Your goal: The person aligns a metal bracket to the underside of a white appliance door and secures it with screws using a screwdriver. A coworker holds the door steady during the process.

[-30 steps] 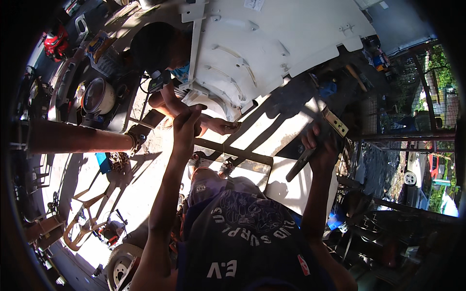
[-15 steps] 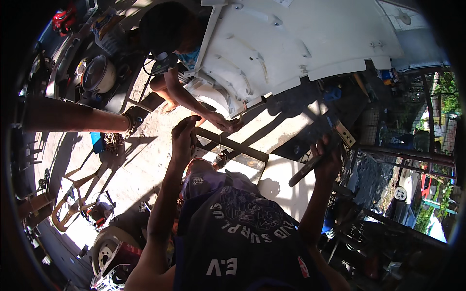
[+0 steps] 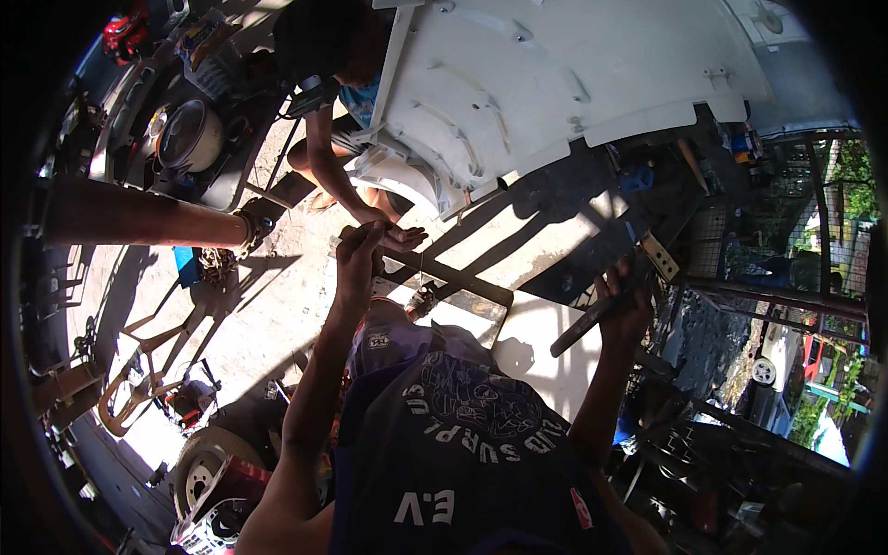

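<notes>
My left hand [image 3: 357,259] is raised at the centre-left with its fingers closed; what they hold, if anything, is hidden. Just behind it, a co-worker's hand [image 3: 404,239] reaches in, palm showing. A long dark bar [image 3: 453,275] runs below these hands to the right, above the pale ground; whether my left hand touches it I cannot tell. On the right, my right hand [image 3: 627,305] is closed around a dark flat bar [image 3: 585,329], which slants down to the left. A tan piece with holes [image 3: 659,258] appears beside its upper end.
A large white panel [image 3: 518,83] fills the far side, next to the crouching co-worker [image 3: 324,55]. To the left are a thick brown post [image 3: 139,215], a round pot [image 3: 190,137] and a metal frame [image 3: 139,379]. A wheel [image 3: 202,476] lies at lower left; wire mesh [image 3: 731,240] stands at right.
The co-worker's hand has moved left, close behind my left hand, and its palm has opened. My left hand has shifted slightly; my right hand and its bar stay nearly still.
</notes>
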The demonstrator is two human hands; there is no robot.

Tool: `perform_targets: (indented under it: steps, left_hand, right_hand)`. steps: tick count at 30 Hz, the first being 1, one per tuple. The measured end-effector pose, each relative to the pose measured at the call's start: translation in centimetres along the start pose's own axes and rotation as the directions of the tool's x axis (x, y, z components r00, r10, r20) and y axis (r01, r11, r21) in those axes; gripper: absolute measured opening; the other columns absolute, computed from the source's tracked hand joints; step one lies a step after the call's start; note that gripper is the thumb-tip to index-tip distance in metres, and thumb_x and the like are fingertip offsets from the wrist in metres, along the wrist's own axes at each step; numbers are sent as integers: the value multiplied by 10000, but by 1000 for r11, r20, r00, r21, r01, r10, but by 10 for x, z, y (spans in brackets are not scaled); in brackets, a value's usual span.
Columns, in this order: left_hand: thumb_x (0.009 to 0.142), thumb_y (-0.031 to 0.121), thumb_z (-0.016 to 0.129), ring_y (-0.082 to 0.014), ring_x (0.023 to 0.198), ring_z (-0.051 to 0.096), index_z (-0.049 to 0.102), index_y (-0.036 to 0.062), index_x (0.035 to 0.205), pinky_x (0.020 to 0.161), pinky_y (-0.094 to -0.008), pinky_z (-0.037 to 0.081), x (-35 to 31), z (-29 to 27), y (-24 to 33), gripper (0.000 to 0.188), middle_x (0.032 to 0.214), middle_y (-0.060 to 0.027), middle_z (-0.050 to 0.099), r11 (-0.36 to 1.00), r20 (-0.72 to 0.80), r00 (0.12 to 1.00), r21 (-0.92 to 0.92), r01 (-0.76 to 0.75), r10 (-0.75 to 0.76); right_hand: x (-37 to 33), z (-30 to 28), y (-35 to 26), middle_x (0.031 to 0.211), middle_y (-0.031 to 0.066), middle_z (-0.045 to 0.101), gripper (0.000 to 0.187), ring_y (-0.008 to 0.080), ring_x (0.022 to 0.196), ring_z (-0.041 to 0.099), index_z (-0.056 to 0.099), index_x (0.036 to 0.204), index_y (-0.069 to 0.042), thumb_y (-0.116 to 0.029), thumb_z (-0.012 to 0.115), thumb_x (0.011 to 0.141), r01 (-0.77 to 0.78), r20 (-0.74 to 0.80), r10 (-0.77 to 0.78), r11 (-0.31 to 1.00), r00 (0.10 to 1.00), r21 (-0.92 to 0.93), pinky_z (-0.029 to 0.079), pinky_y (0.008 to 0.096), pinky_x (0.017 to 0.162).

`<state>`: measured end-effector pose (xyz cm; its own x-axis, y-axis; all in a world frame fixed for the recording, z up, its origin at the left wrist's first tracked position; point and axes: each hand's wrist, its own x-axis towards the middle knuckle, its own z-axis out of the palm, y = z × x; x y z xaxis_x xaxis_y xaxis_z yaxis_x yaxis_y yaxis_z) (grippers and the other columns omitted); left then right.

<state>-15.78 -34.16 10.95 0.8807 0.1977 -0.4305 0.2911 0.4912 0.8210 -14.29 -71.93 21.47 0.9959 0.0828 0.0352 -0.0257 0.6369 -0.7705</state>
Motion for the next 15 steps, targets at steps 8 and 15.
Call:
perform_targets:
  steps: [8, 15]
  left_hand:
    - [970, 225, 573, -13, 481, 238, 675, 45, 1063, 451, -212, 186, 6, 6, -12, 226, 587, 94, 298, 990, 60, 998, 136, -35, 27]
    - [932, 234, 689, -11, 480, 304, 682, 20, 1149, 448, -235, 222, 50, 51, -38, 305, 594, 85, 427, 825, 69, 990, 561, 62, -121]
  right_hand:
    - [-10, -35, 12, 976, 58, 512, 443, 134, 720, 468, 424, 1391, -66, -211, 529, 986, 10, -315, -71, 982, 946, -191, 396, 297, 649]
    - [-5, -58, 40, 934, 58, 570, 347, 119, 691, 514, 521, 1256, -35, -266, 541, 998, 35, -305, -276, 790, 911, -612, 419, 260, 606]
